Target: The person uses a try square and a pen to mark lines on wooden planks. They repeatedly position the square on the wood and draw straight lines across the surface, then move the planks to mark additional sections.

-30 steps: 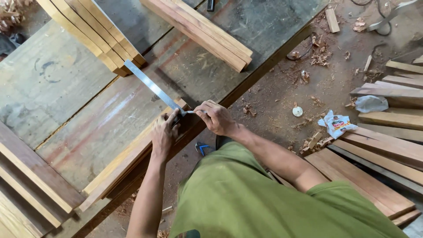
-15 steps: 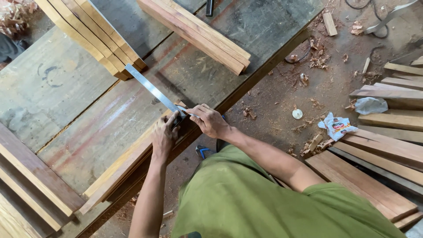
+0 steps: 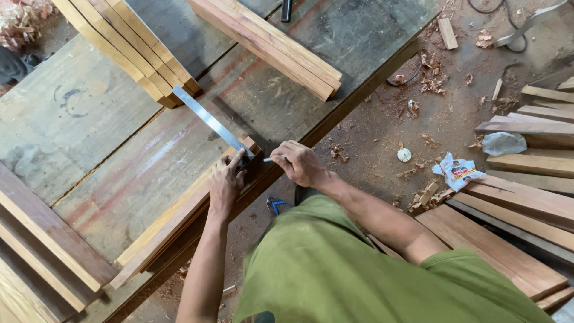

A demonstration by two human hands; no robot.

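I see the metal square [image 3: 210,119] lying flat on the end of a stack of long wooden boards [image 3: 179,209], and this stack rests along the near edge of the tabletop [image 3: 89,137]. The blade of the square goes diagonally up and to the left, and its far tip reaches almost to another pile of light boards [image 3: 128,45] at the top left. My left hand [image 3: 226,182] presses down on the stock of the square at the end of the boards, the fingers spread flat and not closed around anything. My right hand [image 3: 299,162] is just to the right of it, beyond the end of the boards, and it is closed around a thin pencil [image 3: 274,158] whose tip points toward the square; the tip is near the wood, but I cannot tell if it touches. The two hands are close together but they do not touch. Farther back on the tabletop lies a third bundle of reddish boards [image 3: 269,42], well apart from the hands. At the left edge some darker planks [image 3: 48,233] cross the tabletop. On the right, the floor [image 3: 382,119] carries sawdust and wood chips, a crumpled wrapper [image 3: 457,170], a small round white lid [image 3: 404,154] and more planks [image 3: 526,167] stacked beside it.
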